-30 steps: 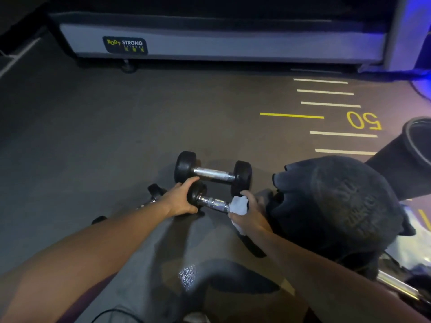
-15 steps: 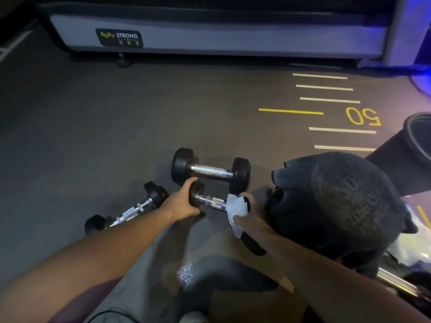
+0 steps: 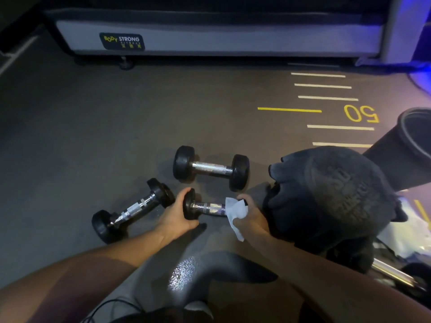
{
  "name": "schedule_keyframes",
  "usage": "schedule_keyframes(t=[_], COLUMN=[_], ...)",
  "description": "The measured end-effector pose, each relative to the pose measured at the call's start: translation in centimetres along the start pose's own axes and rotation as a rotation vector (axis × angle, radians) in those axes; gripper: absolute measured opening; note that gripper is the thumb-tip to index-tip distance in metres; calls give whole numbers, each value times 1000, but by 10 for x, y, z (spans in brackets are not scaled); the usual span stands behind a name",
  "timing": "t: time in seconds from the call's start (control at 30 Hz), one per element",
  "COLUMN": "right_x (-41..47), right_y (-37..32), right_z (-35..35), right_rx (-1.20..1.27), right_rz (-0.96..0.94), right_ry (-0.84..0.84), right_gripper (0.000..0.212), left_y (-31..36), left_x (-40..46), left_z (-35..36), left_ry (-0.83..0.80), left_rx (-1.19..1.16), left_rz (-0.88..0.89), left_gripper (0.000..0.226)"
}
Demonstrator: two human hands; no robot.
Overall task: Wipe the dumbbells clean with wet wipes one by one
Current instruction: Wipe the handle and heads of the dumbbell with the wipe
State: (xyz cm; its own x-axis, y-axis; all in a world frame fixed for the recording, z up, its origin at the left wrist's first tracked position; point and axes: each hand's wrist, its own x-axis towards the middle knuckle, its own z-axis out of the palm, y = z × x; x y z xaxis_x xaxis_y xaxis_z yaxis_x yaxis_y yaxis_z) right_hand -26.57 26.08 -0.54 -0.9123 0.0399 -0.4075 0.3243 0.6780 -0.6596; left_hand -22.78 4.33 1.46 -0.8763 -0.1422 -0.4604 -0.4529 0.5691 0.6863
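While my left grip point(image 3: 177, 214) curls round the left head of the small dumbbell point(image 3: 205, 207) on the floor point(image 3: 93, 136), my right grip point(image 3: 248, 215) pinches a white wet wipe point(image 3: 234, 213) round the handle's right end. Its chrome bar spans the gap between both grips. Two more dumbbells lie near: one point(image 3: 211, 167) just beyond, another point(image 3: 133, 209) to my left.

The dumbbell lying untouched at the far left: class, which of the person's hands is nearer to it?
Left. The left hand grips the middle dumbbell beside the left dumbbell; the right hand is farther right.
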Motion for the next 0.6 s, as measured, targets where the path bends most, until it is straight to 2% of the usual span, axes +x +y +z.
schedule_keyframes(t=[0.1,0.17,0.4,0.6], right_x=[-16,-28,-67,-105], right_y=[-22,-39,-96,-120], right_z=[-22,-38,-100,-178], right_rx=[14,22,78,117], right_rz=[-108,-164,-283,-318], right_ry=[-1,15,100,236], right_gripper=[51,58,57,59], left_y=[7,19,82,168], left_x=[-11,-21,-64,-103], left_z=[-10,-23,-77,-103], left_ry=[50,69,144,170], left_rx=[-55,-62,-10,47], left_rz=[4,23,150,314], left_gripper=[98,98,97,100])
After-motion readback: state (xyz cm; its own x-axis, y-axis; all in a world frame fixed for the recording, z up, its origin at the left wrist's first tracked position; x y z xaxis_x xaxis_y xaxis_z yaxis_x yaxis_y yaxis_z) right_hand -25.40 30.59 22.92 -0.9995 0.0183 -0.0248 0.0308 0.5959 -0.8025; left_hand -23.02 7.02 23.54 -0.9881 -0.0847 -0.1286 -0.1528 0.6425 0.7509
